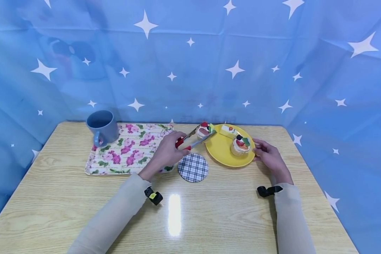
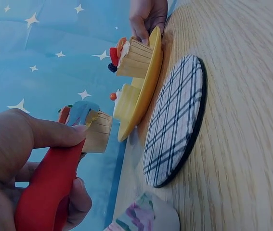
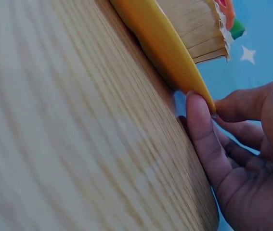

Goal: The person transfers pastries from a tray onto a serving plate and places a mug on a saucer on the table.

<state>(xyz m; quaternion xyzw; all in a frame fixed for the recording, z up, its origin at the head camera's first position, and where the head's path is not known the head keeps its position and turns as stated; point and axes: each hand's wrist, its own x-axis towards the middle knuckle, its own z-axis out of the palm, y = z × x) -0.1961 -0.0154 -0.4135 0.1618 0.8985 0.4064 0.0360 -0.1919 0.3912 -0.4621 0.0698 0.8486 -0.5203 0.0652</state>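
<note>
My left hand (image 1: 169, 150) grips red-handled tongs (image 2: 52, 180), thumb along one handle. Between the tong tips a fruit-topped cupcake (image 2: 97, 132) is held, by the left edge of the yellow plate (image 1: 220, 155). On that plate are a second cupcake (image 1: 240, 145), with berries and a green piece on top, and a small pale-yellow cake slice (image 1: 228, 131). At the plate's right rim my right hand (image 1: 270, 157) pinches the edge between thumb and fingers, as the right wrist view shows.
A round plaid coaster (image 1: 193, 168) lies just in front of the plate. Left of it is a floral tray (image 1: 124, 167) with a blue mug (image 1: 103, 128) at its far left corner. A blue star-patterned curtain (image 1: 190, 70) hangs behind the wooden table (image 1: 216, 218).
</note>
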